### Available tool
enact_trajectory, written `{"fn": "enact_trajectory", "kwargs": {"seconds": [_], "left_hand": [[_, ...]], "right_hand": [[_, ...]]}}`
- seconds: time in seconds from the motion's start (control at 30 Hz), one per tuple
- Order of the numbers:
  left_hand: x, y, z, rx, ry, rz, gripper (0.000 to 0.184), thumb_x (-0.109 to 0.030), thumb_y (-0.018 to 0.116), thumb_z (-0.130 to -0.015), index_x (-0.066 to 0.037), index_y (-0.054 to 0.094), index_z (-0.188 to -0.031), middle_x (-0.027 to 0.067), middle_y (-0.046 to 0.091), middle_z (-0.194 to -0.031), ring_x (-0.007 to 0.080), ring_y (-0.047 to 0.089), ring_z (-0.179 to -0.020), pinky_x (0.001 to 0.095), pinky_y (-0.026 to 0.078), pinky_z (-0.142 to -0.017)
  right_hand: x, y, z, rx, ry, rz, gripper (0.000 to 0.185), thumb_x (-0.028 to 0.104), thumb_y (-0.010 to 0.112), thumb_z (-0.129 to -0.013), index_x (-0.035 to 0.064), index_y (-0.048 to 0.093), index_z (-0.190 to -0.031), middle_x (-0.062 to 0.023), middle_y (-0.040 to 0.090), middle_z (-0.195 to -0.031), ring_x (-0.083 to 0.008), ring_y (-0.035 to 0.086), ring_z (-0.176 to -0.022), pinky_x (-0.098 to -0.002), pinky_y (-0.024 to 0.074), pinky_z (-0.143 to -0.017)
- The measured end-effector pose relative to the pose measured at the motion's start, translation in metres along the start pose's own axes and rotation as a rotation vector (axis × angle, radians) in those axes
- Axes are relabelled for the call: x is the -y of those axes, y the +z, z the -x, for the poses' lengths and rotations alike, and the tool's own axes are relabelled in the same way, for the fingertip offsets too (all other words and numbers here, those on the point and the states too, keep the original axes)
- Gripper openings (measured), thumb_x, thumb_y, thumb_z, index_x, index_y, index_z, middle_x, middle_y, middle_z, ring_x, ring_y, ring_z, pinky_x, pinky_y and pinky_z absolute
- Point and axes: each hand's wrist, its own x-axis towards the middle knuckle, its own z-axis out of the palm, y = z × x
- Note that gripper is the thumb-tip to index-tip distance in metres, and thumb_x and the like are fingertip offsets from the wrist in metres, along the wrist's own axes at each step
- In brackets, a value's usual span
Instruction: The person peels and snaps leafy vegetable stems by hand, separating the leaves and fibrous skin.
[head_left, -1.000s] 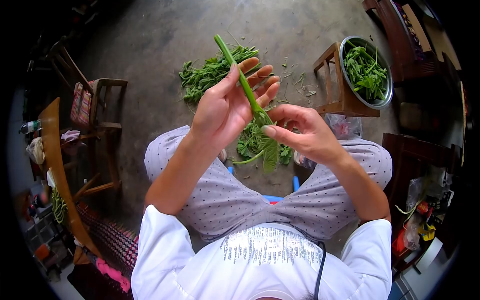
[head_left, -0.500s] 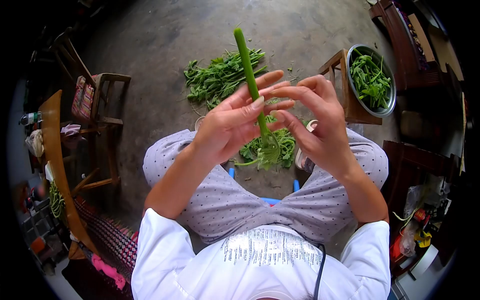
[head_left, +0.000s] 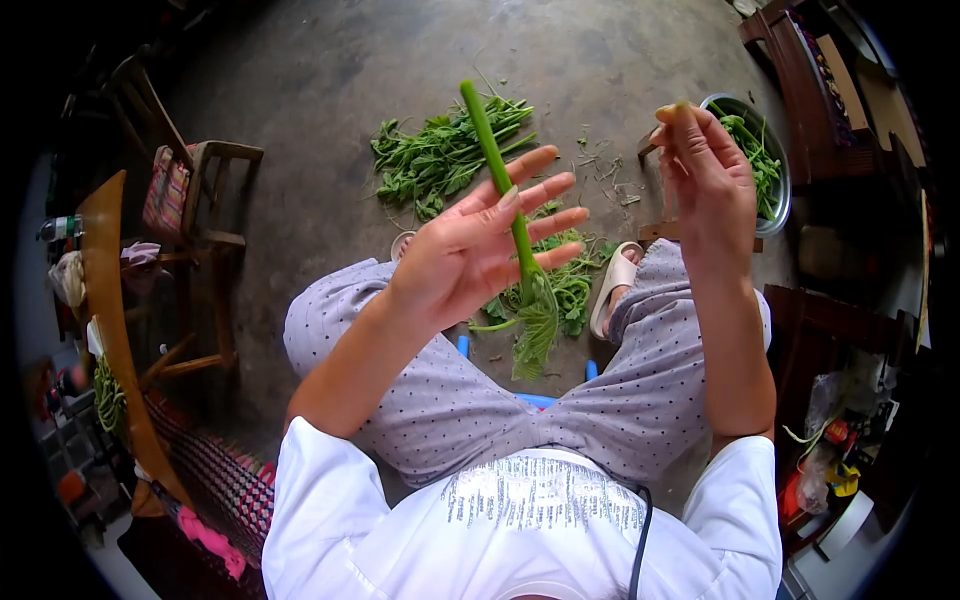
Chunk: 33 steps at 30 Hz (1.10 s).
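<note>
A thick green stalk (head_left: 484,130) with a folded leaf at its lower end lies slantwise across my left hand (head_left: 445,255). My left thumb presses it against the fingers, which are spread out. My right hand (head_left: 712,185) is raised off to the right, apart from the stalk, thumb and index finger pinched together. Whatever is in that pinch, if anything, is too small to make out. Beyond my left hand, a heap of leafy green stalks (head_left: 430,160) lies on the floor. Between my feet is a second pile of greens (head_left: 575,295), partly hidden by my left hand.
Behind my right hand, a metal basin (head_left: 784,195) of greens rests at a wooden stool (head_left: 655,232). Thin scraps (head_left: 612,180) are scattered on the concrete floor. A wooden chair (head_left: 225,152) and a table edge (head_left: 105,270) stand at left; dark wooden furniture (head_left: 800,90) at right.
My right hand has moved away from the stalk, up and to the right, its fingers closing into a pinch. The stalk has dropped slightly in my left hand's grasp, and the left fingers have spread.
</note>
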Motion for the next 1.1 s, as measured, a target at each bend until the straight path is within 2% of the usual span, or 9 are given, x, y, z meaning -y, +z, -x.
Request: {"fn": "enact_trajectory", "kwargs": {"seconds": [0.1, 0.17, 0.23, 0.4, 0.5, 0.63, 0.73, 0.8, 1.1], "left_hand": [[-0.005, 0.000, 0.000, -0.056, 0.107, 0.069, 0.046, -0.018, 0.037, -0.098, -0.007, 0.024, -0.141, 0.0195, 0.032, -0.141, 0.0350, 0.037, -0.128, 0.0452, 0.036, -0.105], [-0.007, -0.006, 0.000, -0.073, 0.171, 0.106, 0.045, -0.017, 0.036, -0.098, -0.007, 0.025, -0.140, 0.0199, 0.032, -0.141, 0.0350, 0.037, -0.128, 0.0454, 0.036, -0.105], [-0.009, -0.008, -0.001, -0.102, 0.258, 0.134, 0.042, -0.017, 0.035, -0.098, -0.006, 0.028, -0.138, 0.0203, 0.032, -0.140, 0.0346, 0.037, -0.128, 0.0450, 0.036, -0.106], [-0.016, -0.012, 0.002, -0.148, 0.242, -0.042, 0.044, -0.021, 0.041, -0.098, -0.002, 0.031, -0.137, 0.0188, 0.039, -0.135, 0.0292, 0.044, -0.123, 0.0389, 0.039, -0.104], [-0.022, -0.008, 0.008, -0.321, 0.183, -0.533, 0.039, -0.027, 0.055, -0.093, -0.002, 0.052, -0.122, 0.0119, 0.057, -0.116, 0.0165, 0.055, -0.109, 0.0318, 0.044, -0.096], [-0.017, -0.017, 0.009, -0.289, 0.138, -0.477, 0.031, -0.023, 0.059, -0.091, -0.001, 0.058, -0.113, 0.0086, 0.062, -0.106, 0.0153, 0.059, -0.100, 0.0302, 0.049, -0.089], [-0.014, -0.019, 0.008, -0.327, 0.164, -0.411, 0.024, -0.019, 0.061, -0.089, -0.002, 0.061, -0.107, 0.0064, 0.064, -0.099, 0.0151, 0.062, -0.092, 0.0294, 0.052, -0.084], [-0.015, -0.020, 0.007, -0.350, 0.214, -0.369, 0.021, -0.017, 0.060, -0.089, -0.003, 0.061, -0.105, 0.0060, 0.064, -0.098, 0.0154, 0.063, -0.092, 0.0299, 0.052, -0.083], [-0.012, -0.016, 0.006, -0.358, 0.318, -0.367, 0.020, -0.012, 0.061, -0.088, -0.002, 0.061, -0.105, 0.0073, 0.064, -0.098, 0.0161, 0.062, -0.094, 0.0290, 0.052, -0.084]], "right_hand": [[-0.006, -0.007, 0.001, 0.120, 0.298, 0.040, 0.027, 0.031, 0.054, -0.093, 0.0065, 0.064, -0.095, -0.0036, 0.065, -0.084, -0.0090, 0.060, -0.080, -0.0226, 0.0449, -0.074], [-0.003, 0.002, 0.008, 0.518, 0.482, 0.151, 0.032, 0.036, 0.053, -0.093, 0.0055, 0.064, -0.096, -0.0051, 0.066, -0.085, -0.0122, 0.061, -0.084, -0.0237, 0.0437, -0.077], [-0.016, 0.017, 0.027, 0.747, 0.377, 0.144, 0.028, 0.024, 0.057, -0.092, -0.0003, 0.059, -0.106, -0.0050, 0.064, -0.097, -0.0122, 0.059, -0.090, -0.0270, 0.0431, -0.086], [-0.024, 0.027, 0.035, 0.700, 0.440, -0.068, 0.021, 0.013, 0.061, -0.089, -0.0030, 0.059, -0.103, -0.0008, 0.061, -0.091, -0.0052, 0.055, -0.087, -0.0205, 0.0452, -0.076], [-0.020, 0.025, 0.030, 0.640, 0.343, 0.048, 0.018, 0.013, 0.061, -0.090, -0.0023, 0.061, -0.098, 0.0009, 0.059, -0.087, -0.0046, 0.053, -0.081, -0.0196, 0.0441, -0.073], [-0.018, 0.027, 0.033, 0.651, 0.359, 0.122, 0.016, 0.014, 0.064, -0.088, -0.0008, 0.061, -0.095, -0.0007, 0.061, -0.087, -0.0062, 0.055, -0.080, -0.0203, 0.0447, -0.071], [-0.016, 0.033, 0.037, 0.446, 0.016, 0.298, 0.014, 0.011, 0.068, -0.082, 0.0019, 0.061, -0.090, -0.0041, 0.061, -0.085, -0.0133, 0.057, -0.078, -0.0262, 0.0457, -0.068], [-0.004, 0.029, 0.034, 0.408, -0.535, 0.806, 0.011, 0.008, 0.069, -0.076, 0.0042, 0.062, -0.084, -0.0080, 0.057, -0.083, -0.0227, 0.056, -0.078, -0.0337, 0.0450, -0.066], [-0.011, 0.035, 0.042, 0.351, -0.378, 0.722, 0.021, 0.015, 0.071, -0.077, 0.0050, 0.069, -0.096, -0.0094, 0.057, -0.085, -0.0228, 0.053, -0.083, -0.0330, 0.0429, -0.071]]}}
